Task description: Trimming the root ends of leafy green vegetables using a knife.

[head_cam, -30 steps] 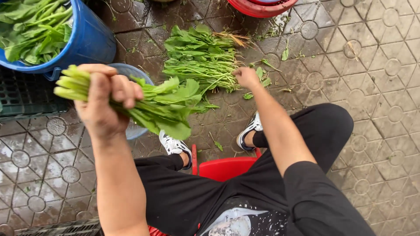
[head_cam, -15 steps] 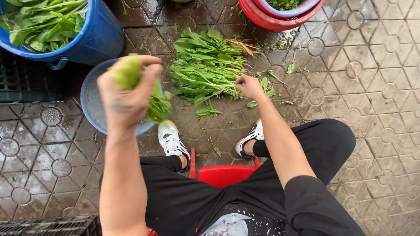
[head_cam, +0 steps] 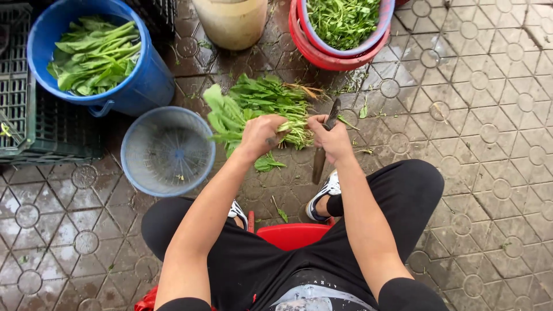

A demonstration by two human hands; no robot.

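My left hand (head_cam: 262, 135) grips a bunch of leafy greens (head_cam: 224, 118) by the stems, leaves pointing left. It hovers just above a pile of the same greens (head_cam: 271, 95) lying on the wet paving. Right beside it, almost touching, my right hand (head_cam: 333, 138) holds a dark knife (head_cam: 319, 167) that runs up and down through the fist, close to the cut stem ends. I am seated low on a red stool (head_cam: 294, 233), one shoe on each side of it.
A round light-blue strainer basket (head_cam: 167, 151) stands left of the pile. Behind it is a blue bucket (head_cam: 147, 80) full of greens, beside a black crate (head_cam: 23, 98). A beige tub (head_cam: 230, 26) and a red basin (head_cam: 340, 57) with greens stand at the back.
My left hand has come down from above the basket with the bunch and moved right, meeting my right hand at the pile. My right hand now holds a knife.
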